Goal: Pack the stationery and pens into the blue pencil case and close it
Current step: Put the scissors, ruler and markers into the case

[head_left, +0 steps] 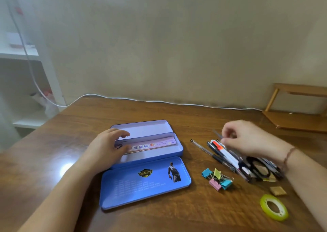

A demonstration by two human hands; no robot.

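One blue pencil case (174,151) lying open near the middle of the brown worktop (53,161), three tiers showing: pale lid panel at the back, middle tray, printed panel (145,182) nearest the camera. One ruler (155,145) lying lengthwise in the middle tray, printed with characters too small to read. On the near panel, a yellow-and-black badge with unreadable lettering, a standing figure, and faint rows of pale text, none legible.

To the right of the case, one loose clear pen (203,149), then a heap of pens (228,156), count not clear. One pair of black-handled scissors (256,168) on that heap. Five binder clips (218,178) clustered below: two teal, two yellow, one pink. One roll of yellow-green tape (274,207) at the near right. One tan square (278,190) just above it.

Left hand (108,148) resting over the case's left end, fingers relaxed and spread, holding nothing. Right hand (247,139) above the pen heap, fingers curled, pinching a thin grey pen (217,134) at its fingertips. A thin bracelet on the right wrist.
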